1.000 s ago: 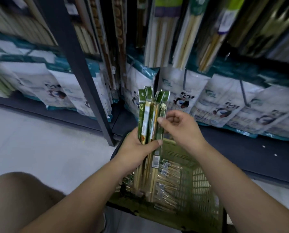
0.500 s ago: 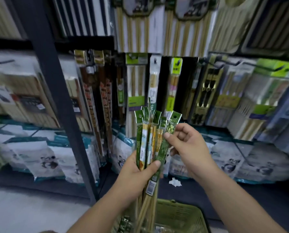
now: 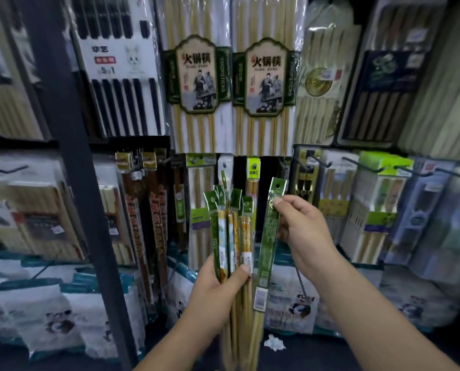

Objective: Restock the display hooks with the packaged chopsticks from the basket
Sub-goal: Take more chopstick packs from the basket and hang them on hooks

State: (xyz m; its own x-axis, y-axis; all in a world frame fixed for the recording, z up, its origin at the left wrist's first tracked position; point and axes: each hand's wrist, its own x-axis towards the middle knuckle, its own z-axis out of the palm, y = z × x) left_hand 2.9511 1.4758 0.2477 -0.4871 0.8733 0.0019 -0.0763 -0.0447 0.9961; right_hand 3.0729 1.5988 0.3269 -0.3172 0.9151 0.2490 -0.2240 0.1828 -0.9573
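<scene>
Crowded shop hooks behind — left hand clutches a chopstick bundle, right hand pinches one green packet.

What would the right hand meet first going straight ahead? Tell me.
Likely the dark slot between the lime-topped pack and the black-and-gold pack, the green chopstick pack in the right hand arriving first. Depth unclear.

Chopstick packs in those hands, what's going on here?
A person is restocking a shop's hooks. The left hand holds a bunch of green chopstick packs upright, while the right hand pinches a single pack near its top, apart from the bunch. That pack is raised in front of the hooks but not yet hung on one.
</scene>
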